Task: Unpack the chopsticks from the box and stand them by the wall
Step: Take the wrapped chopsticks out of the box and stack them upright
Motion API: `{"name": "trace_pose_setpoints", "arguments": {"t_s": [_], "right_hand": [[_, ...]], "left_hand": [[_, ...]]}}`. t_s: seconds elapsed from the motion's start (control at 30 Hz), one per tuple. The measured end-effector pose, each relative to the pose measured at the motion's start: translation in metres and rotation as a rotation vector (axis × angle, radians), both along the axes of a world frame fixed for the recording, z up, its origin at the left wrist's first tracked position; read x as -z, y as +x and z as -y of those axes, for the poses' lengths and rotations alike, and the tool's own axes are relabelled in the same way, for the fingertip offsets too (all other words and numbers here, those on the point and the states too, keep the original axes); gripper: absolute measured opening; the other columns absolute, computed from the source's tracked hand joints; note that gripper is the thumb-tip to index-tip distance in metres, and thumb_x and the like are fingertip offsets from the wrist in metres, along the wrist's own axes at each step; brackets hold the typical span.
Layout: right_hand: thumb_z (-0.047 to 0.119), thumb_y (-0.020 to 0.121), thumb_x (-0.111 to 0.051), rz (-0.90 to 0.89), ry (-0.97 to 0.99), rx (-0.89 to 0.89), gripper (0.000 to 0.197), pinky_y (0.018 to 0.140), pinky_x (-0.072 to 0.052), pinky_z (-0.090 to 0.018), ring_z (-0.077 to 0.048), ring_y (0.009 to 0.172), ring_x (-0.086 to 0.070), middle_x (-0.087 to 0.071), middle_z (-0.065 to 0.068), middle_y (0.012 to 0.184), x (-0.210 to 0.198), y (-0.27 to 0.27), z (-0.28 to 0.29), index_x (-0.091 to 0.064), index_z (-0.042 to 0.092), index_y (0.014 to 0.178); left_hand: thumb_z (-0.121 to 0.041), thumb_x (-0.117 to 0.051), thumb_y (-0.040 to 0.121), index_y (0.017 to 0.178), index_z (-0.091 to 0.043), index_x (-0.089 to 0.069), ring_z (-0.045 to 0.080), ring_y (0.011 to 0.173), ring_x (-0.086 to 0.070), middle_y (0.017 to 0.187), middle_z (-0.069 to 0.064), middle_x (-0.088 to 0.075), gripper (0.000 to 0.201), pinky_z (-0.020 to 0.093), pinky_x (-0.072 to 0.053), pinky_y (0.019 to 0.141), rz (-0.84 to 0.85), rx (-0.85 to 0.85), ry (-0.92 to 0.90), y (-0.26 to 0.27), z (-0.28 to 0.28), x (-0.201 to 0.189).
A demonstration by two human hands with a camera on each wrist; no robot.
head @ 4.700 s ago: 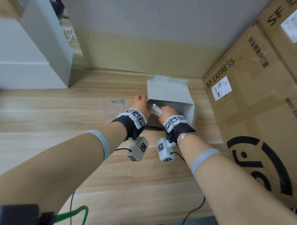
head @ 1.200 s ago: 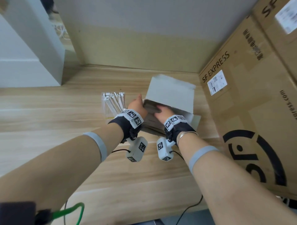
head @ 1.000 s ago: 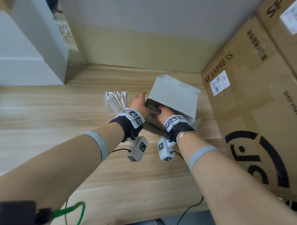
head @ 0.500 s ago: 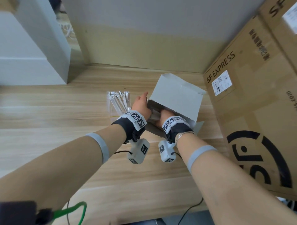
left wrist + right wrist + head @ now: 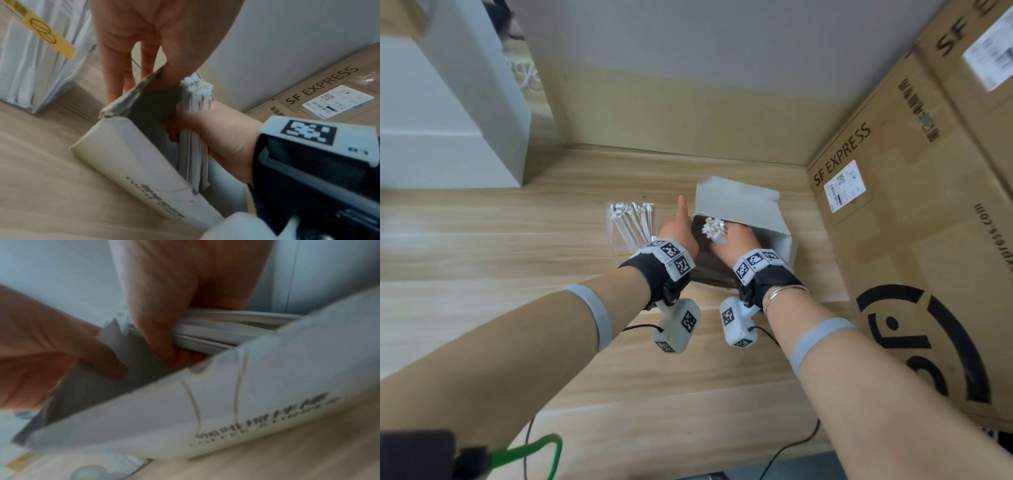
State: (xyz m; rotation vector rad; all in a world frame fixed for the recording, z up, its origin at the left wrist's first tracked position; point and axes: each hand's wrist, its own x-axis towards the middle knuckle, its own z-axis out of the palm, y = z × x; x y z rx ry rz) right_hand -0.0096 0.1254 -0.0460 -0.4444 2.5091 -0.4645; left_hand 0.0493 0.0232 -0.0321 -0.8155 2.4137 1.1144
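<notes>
A white cardboard box (image 5: pixel 739 205) lies on the wooden floor with its flap raised. My right hand (image 5: pixel 727 238) reaches into its mouth and grips a bundle of paper-wrapped chopsticks (image 5: pixel 714 229), their crumpled tips poking above the opening. The left wrist view shows the same chopstick bundle (image 5: pixel 195 113) in my right hand (image 5: pixel 218 129), rising out of the box (image 5: pixel 131 146). My left hand (image 5: pixel 677 229) holds the box's left wall, fingers (image 5: pixel 115 78) outside and thumb inside. A clear pack of wrapped chopsticks (image 5: pixel 631 222) stands left of the box.
The wall (image 5: pixel 688 102) runs behind the box. Large SF Express cartons (image 5: pixel 914 240) crowd the right side. A white cabinet (image 5: pixel 448 130) stands at the far left. Bare wooden floor (image 5: pixel 482 246) stretches left. Cables (image 5: pixel 791 448) trail near the front edge.
My right hand has drawn a chopstick bundle up so its tips show above the box mouth. The box has dropped back from its tilt. The clear pack appeared beside the box after the earliest frame.
</notes>
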Motion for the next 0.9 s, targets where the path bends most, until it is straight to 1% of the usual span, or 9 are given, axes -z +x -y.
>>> {"name": "trace_pose_setpoints", "arguments": {"t_s": [0.03, 0.13, 0.27, 0.33, 0.43, 0.53, 0.63, 0.73, 0.9], "right_hand": [[0.021, 0.084, -0.059, 0.009, -0.054, 0.041, 0.02, 0.074, -0.044, -0.028, -0.032, 0.096, -0.064, -0.07, -0.014, 0.104, -0.001, 0.001, -0.001, -0.066, 0.011, 0.1], [0.027, 0.082, -0.067, 0.022, -0.158, 0.086, 0.029, 0.083, -0.047, -0.031, -0.029, 0.099, -0.064, -0.07, -0.012, 0.106, -0.004, 0.005, -0.002, -0.066, 0.01, 0.105], [0.029, 0.081, -0.07, 0.048, -0.285, 0.171, 0.03, 0.079, -0.047, -0.03, -0.02, 0.084, -0.06, -0.071, -0.014, 0.1, -0.005, 0.006, 0.002, -0.067, 0.005, 0.099], [0.032, 0.081, -0.069, 0.038, -0.308, 0.19, 0.025, 0.075, -0.046, -0.029, -0.02, 0.081, -0.059, -0.068, -0.01, 0.09, -0.006, 0.005, 0.004, -0.065, 0.01, 0.092], [0.032, 0.082, -0.068, 0.028, -0.393, 0.237, 0.019, 0.07, -0.042, -0.026, -0.019, 0.078, -0.057, -0.061, -0.003, 0.081, -0.012, 0.006, 0.01, -0.057, 0.016, 0.082], [0.03, 0.082, -0.068, -0.06, -0.476, 0.284, 0.016, 0.069, -0.04, -0.024, -0.019, 0.076, -0.056, -0.062, -0.005, 0.08, -0.021, 0.008, 0.019, -0.059, 0.016, 0.081], [0.031, 0.082, -0.067, -0.122, -0.541, 0.317, 0.022, 0.072, -0.048, -0.029, -0.024, 0.079, -0.061, -0.07, -0.012, 0.087, -0.027, 0.009, 0.03, -0.065, 0.011, 0.089], [0.034, 0.081, -0.067, -0.138, -0.583, 0.325, 0.021, 0.076, -0.05, -0.032, -0.027, 0.08, -0.065, -0.069, -0.011, 0.081, -0.03, 0.01, 0.039, -0.061, 0.014, 0.081], [0.029, 0.085, -0.063, -0.149, -0.658, 0.339, 0.022, 0.055, -0.042, -0.013, -0.016, 0.06, -0.057, -0.059, -0.002, 0.063, -0.035, 0.011, 0.047, -0.057, 0.011, 0.073]], "left_hand": [[0.009, -0.042, 0.088, 0.15, -0.019, 0.012, 0.031, 0.11, -0.06, 0.126, 0.019, -0.057, 0.087, 0.029, -0.048, 0.082, 0.023, 0.014, -0.005, 0.0, 0.001, -0.003], [0.006, -0.042, 0.089, 0.152, -0.019, 0.005, 0.031, 0.12, -0.054, 0.136, 0.018, -0.052, 0.083, 0.033, -0.046, 0.095, 0.08, 0.025, -0.015, -0.002, 0.003, -0.005], [0.003, -0.044, 0.09, 0.151, -0.019, 0.008, 0.03, 0.116, -0.057, 0.132, 0.018, -0.054, 0.083, 0.031, -0.047, 0.089, 0.088, 0.042, -0.039, -0.002, 0.003, -0.003], [0.003, -0.044, 0.09, 0.151, -0.019, 0.006, 0.03, 0.117, -0.057, 0.135, 0.018, -0.052, 0.082, 0.031, -0.048, 0.089, 0.079, 0.061, -0.036, -0.001, 0.005, -0.003], [0.003, -0.041, 0.09, 0.151, -0.018, -0.008, 0.029, 0.125, -0.051, 0.143, 0.015, -0.045, 0.072, 0.032, -0.046, 0.095, 0.012, 0.054, -0.044, -0.001, 0.009, -0.007], [0.004, -0.039, 0.09, 0.146, -0.017, -0.031, 0.029, 0.128, -0.049, 0.146, 0.013, -0.042, 0.06, 0.033, -0.043, 0.1, -0.108, -0.006, -0.051, -0.001, 0.016, -0.012], [0.007, -0.041, 0.088, 0.132, -0.014, -0.05, 0.026, 0.123, -0.052, 0.141, 0.011, -0.044, 0.049, 0.03, -0.045, 0.1, -0.262, -0.108, -0.072, 0.002, 0.028, -0.016], [0.008, -0.041, 0.087, 0.123, -0.013, -0.056, 0.026, 0.121, -0.051, 0.137, 0.01, -0.045, 0.045, 0.029, -0.043, 0.098, -0.344, -0.166, -0.148, 0.008, 0.043, -0.017], [-0.01, -0.047, 0.088, 0.125, -0.025, -0.053, 0.031, 0.128, -0.033, 0.139, 0.008, -0.041, 0.041, 0.036, -0.031, 0.106, -0.229, -0.16, -0.362, 0.024, 0.064, -0.014]]}}
